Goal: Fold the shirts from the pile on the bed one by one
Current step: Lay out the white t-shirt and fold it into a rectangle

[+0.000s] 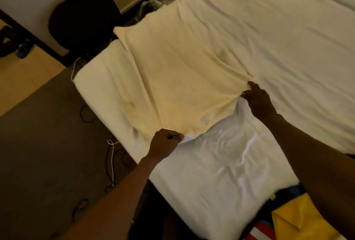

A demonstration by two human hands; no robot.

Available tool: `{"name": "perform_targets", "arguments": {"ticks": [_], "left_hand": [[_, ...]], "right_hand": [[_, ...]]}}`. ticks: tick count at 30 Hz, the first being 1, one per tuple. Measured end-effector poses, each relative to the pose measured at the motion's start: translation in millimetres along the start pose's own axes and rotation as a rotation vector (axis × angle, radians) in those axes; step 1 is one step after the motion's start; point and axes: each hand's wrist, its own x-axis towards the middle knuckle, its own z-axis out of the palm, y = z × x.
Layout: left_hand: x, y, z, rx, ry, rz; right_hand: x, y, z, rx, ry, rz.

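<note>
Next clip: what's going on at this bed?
A person is laying a pale yellow shirt flat on the white bed. The left hand grips the shirt's near edge by the side of the bed, and the right hand pinches the same edge further in. No fold shows yet. A brighter yellow garment lies at the lower right of the view.

The person's left hand [165,141] and right hand [259,101] are bare, and in the dim, slightly blurred view fine details such as the nails cannot be made out. The left forearm [123,191] and right forearm [307,153] are bare from the wrist to the edge of the view. The left forearm looks long and slim, the right one broader, and both lie in shadow.
</note>
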Motion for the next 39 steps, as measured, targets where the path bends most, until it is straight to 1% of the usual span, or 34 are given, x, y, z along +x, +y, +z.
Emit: {"name": "perform_targets", "arguments": {"ticks": [5,7,9,11,13,15,17,19,21,24,26,27,29,30,32,33,36,39], "left_hand": [[0.2,-21.3,57.1,0.107,-0.037,0.055],[-3.7,-26.1,76.3,0.167,-0.063,0.046],[-9.3,-24.3,90.4,0.229,-0.071,0.074],[-12.5,-19.4,96.8,0.287,-0.106,0.112],[-14.4,-14.2,93.4,0.308,-0.163,0.116],[-18.0,-7.9,80.1,0.303,-0.171,0.104],[-19.2,-3.6,60.8,0.289,-0.091,0.125],[-17.6,-6.4,37.4,0.272,0.07,0.144],[-13.5,-15.2,12.4,0.264,0.199,0.118],[-2.5,-32.5,-21.1,0.354,0.339,-0.002],[6.7,-43.7,-39.8,0.449,0.403,-0.157],[10.8,-47.4,-48.2,0.442,0.384,-0.236],[20.7,-57.9,-59.9,0.301,0.259,-0.343],[24.5,-63.0,-63.4,0.211,0.179,-0.376],[29.2,-69.2,-69.1,0.144,0.07,-0.407],[29.3,-69.3,-71.4,0.148,0.037,-0.421],[26.0,-75.4,-75.1,0.125,-0.121,-0.474],[2.6,-81.9,-71.3,-0.011,-0.251,-0.651]], "right_hand": [[-16.1,57.2,10.2,-0.09,-0.043,0.023],[-21.5,72.6,9.5,-0.093,-0.055,0.061],[-29.6,80.4,8.6,-0.051,-0.051,0.128],[-43.4,77.1,9.8,-0.039,-0.078,0.184],[-62.8,60.5,13.9,-0.118,-0.12,0.172],[-82.0,34.3,19.9,-0.111,-0.092,0.178],[-99.1,4.0,27.8,-0.057,-0.057,0.209],[-114.4,-25.5,36.6,-0.021,-0.039,0.196],[-130.4,-55.9,44.5,0.014,-0.011,0.195],[-153.8,-94.3,62.5,0.066,0.015,0.311],[-170.2,-114.0,80.7,0.1,0.012,0.458],[-178.1,-122.3,90.4,0.125,0.011,0.558],[-192.1,-139.1,108.0,0.212,-0.029,0.815],[-199.2,-148.0,113.9,0.276,-0.068,0.952],[-208.8,-155.4,132.2,0.448,-0.117,1.167],[-211.1,-155.9,142.1,0.551,-0.103,1.227],[-215.7,-157.7,164.7,0.814,0.059,1.225],[-224.0,-167.8,169.2,0.98,0.204,1.279]]}}
